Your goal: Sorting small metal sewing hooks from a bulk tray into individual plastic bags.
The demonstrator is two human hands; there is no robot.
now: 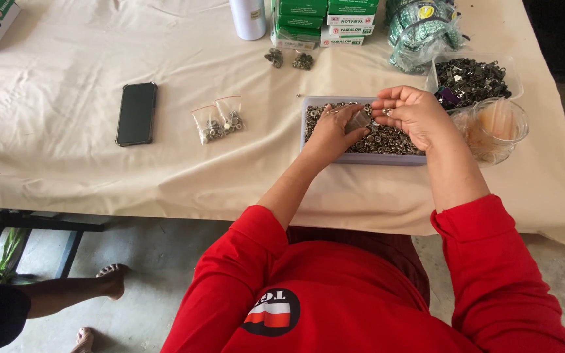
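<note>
While both hands hover over the grey tray (361, 159) of small metal rings (387, 140) right of centre, the left hand (335, 131) pinches a small clear bag (359, 121) between thumb and curled fingers. Cupped palm-up, the right hand (413, 111) has loosely bent fingers cradling a few rings. Two filled bags (220, 121) lie on the cloth (67, 170) left of the tray, beside a dark phone (136, 112).

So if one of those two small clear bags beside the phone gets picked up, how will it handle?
The small clear bags look like thin film, so probably floppy. The metal pieces bunched at one end would likely make that end sag and feel heavy for its size. Lying flat, they seem unlikely to roll.
</note>
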